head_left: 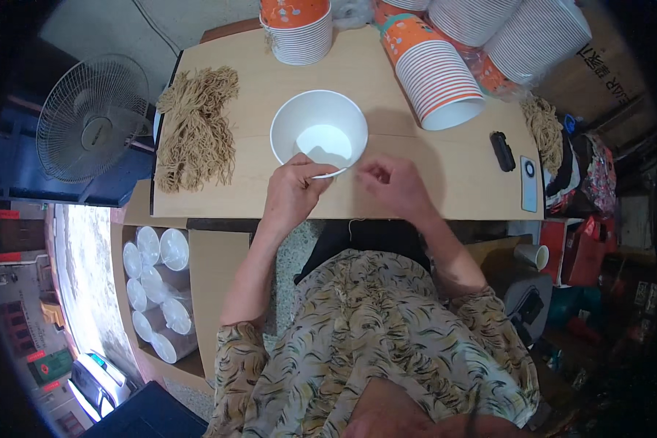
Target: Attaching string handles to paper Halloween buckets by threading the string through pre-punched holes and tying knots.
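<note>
Patterned fabric of the person's blouse (387, 343) fills the lower middle of the view, and both forearms rise from it toward the pale wooden surface (445, 182). On that surface, straight ahead, stands a white paper bowl (319, 131), upright and open, with nothing visible inside but its white bottom. At the bowl's near rim sits the left hand (292, 191): its fingertips are pinched together on the edge, thumb and forefinger clamped on the rim at the side closest to the body. Just to the right of the bowl and slightly nearer the person is the right hand (394, 182), resting low over the surface with its fingers curled and drawn together; it does not touch the bowl, and whether it grips anything thin between the fingertips cannot be told. Left of the bowl, well apart from both hands, lies a heap of tan string bundles (197, 128). Beyond the bowl, at the far edge, stand stacks of orange and white paper bowls (438, 73), one lying tilted toward the right hand's side. A black small device (502, 151) and a phone (529, 182) lie near the right edge. Off the surface to the left stands a white fan (91, 117).
</note>
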The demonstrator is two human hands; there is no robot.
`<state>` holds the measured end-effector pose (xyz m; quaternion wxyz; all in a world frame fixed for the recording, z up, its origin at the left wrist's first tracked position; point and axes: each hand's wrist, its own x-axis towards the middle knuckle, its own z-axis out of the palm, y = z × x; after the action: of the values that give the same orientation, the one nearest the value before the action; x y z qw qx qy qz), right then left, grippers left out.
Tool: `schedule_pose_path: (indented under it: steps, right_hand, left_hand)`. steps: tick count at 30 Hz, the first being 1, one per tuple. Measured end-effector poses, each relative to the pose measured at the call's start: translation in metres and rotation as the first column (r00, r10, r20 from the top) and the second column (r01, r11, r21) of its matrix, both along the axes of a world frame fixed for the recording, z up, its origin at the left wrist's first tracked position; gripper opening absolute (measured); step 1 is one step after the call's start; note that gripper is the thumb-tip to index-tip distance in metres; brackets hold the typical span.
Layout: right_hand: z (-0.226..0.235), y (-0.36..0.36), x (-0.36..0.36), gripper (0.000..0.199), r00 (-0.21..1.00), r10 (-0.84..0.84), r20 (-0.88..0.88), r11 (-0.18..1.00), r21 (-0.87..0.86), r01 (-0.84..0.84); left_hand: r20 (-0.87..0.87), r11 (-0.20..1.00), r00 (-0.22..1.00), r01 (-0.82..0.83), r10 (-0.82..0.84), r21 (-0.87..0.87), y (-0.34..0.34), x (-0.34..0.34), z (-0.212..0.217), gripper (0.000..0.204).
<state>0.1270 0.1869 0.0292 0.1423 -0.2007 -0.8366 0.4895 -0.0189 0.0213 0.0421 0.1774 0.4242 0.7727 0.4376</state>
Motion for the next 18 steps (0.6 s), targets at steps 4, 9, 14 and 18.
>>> schedule_pose_path:
  steps: [4, 9, 14, 18]
  right_hand:
    - [-0.035, -0.029, -0.002, 0.024, 0.997, -0.079, 0.01, 0.953, -0.291, 0.079]
    - [-0.052, -0.048, -0.016, 0.018, 0.959, -0.237, -0.159, 0.807, -0.582, 0.103]
    - [-0.05, -0.039, -0.013, 0.015, 0.969, -0.245, 0.02, 0.625, -0.761, 0.173]
    - [-0.038, -0.036, -0.005, 0.011, 0.98, -0.187, -0.075, 0.767, -0.635, 0.098]
  left_hand:
    - [0.038, 1.0, 0.999, -0.029, 0.029, -0.009, 0.005, 0.007, 0.005, 0.026]
    - [0.05, 0.998, 0.997, -0.056, 0.056, 0.005, 0.005, 0.008, -0.001, 0.029]
    - [0.009, 0.999, 0.999, -0.032, 0.032, 0.004, 0.005, 0.01, 0.005, 0.028]
    - [-0.007, 0.996, 0.996, -0.085, 0.085, 0.028, 0.003, 0.009, 0.002, 0.025]
